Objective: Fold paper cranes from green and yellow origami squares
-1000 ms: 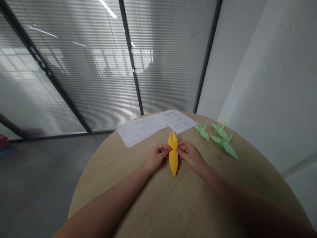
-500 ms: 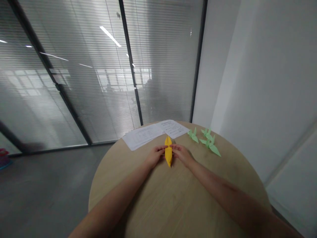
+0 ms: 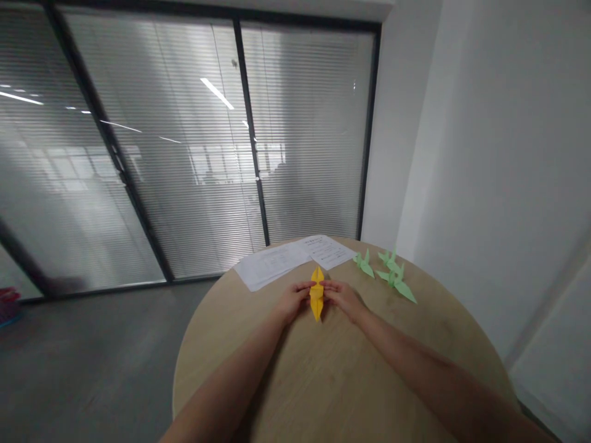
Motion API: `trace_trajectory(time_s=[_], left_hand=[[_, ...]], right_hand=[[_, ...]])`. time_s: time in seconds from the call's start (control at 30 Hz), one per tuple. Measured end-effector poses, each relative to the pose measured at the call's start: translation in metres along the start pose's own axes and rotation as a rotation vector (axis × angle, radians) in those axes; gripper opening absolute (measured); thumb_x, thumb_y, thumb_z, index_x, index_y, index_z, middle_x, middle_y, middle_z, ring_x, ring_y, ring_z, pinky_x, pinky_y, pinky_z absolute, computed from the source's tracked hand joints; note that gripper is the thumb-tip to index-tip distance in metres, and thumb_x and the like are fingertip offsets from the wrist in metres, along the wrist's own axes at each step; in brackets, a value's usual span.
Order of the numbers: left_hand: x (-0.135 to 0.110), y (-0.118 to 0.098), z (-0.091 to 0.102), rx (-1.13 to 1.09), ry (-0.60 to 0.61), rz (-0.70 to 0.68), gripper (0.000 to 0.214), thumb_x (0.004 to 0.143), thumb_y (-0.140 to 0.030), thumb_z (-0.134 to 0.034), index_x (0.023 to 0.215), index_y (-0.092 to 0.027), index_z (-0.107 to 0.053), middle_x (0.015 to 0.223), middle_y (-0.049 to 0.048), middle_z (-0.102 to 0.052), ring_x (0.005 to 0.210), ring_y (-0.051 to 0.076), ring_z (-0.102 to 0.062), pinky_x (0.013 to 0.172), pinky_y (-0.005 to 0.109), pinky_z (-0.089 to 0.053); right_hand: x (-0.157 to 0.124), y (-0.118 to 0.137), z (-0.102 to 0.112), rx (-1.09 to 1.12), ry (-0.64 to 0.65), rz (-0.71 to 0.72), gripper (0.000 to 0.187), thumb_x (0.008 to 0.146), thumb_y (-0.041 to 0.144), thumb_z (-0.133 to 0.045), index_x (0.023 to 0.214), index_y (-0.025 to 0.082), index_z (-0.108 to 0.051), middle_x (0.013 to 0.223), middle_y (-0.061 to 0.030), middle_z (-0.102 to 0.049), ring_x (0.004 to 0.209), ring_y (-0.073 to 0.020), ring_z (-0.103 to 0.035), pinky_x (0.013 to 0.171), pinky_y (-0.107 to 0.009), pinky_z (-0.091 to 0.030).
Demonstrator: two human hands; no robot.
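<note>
A yellow folded-paper origami piece point(image 3: 316, 301) stands out in the middle of the scene, long and narrow, pointed at both ends. My left hand point(image 3: 293, 301) grips its left side, and my right hand point(image 3: 342, 299) grips the right side, thumbs and fingers pressed to the paper from opposite edges. Across its middle, between my fingertips, a raised flap or fold shows. The fingers beneath the paper are partly hidden.
Green origami cranes point(image 3: 397, 283) sit on the right of the round wooden table point(image 3: 341, 381), a smaller one point(image 3: 364, 264) beside them. Printed paper sheets point(image 3: 277, 261) lie at the far edge. Behind are a glass partition with blinds point(image 3: 212, 203) and a white wall point(image 3: 498, 184).
The view has tilted, so the table sits slightly lower in it. Seen between my hands, the yellow paper looks shorter, with its middle fold now more raised. Both hands keep their hold.
</note>
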State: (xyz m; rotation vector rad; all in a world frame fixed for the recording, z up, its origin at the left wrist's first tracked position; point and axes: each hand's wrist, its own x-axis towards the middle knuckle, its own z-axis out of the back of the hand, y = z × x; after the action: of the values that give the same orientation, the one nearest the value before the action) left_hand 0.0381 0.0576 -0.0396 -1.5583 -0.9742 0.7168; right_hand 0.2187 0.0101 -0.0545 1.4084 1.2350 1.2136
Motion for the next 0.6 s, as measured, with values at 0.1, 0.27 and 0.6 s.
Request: trace_trajectory(time_s=[0.1,0.27,0.6], left_hand=[[0.0028,0.004,0.003,0.013,0.027,0.0,0.045,0.068,-0.044,-0.09,0.096,-0.01,-0.079,0.09,0.0129,-0.079,0.075,0.018,-0.07,0.069,0.027,-0.05],[0.001,0.0058,0.0017,0.057,0.038,0.0,0.051,0.072,-0.056,-0.085,0.096,-0.012,-0.08,0.093,0.0128,-0.08,0.074,0.019,-0.069,0.066,0.027,-0.05],[-0.0027,0.0022,-0.0059,0.22,-0.136,-0.106,0.039,0.069,-0.045,-0.085,0.087,-0.015,-0.07,0.074,0.0053,-0.076,0.062,0.017,-0.067,0.06,0.027,-0.051]], right_hand=[[0.0035,-0.006,0.0044,0.001,-0.009,-0.012,0.04,0.073,0.04,-0.081,0.109,0.023,-0.076,0.112,-0.0077,-0.08,0.103,-0.0282,-0.075,0.078,-0.035,-0.061],[0.0043,-0.0101,0.0073,0.022,0.019,-0.021,0.04,0.077,0.048,-0.08,0.106,0.021,-0.077,0.114,-0.0094,-0.079,0.103,-0.0271,-0.075,0.074,-0.033,-0.061],[0.0029,-0.0092,0.0047,0.048,0.001,-0.004,0.037,0.074,0.047,-0.083,0.095,0.021,-0.067,0.093,-0.0056,-0.077,0.083,-0.021,-0.074,0.062,-0.027,-0.059]])
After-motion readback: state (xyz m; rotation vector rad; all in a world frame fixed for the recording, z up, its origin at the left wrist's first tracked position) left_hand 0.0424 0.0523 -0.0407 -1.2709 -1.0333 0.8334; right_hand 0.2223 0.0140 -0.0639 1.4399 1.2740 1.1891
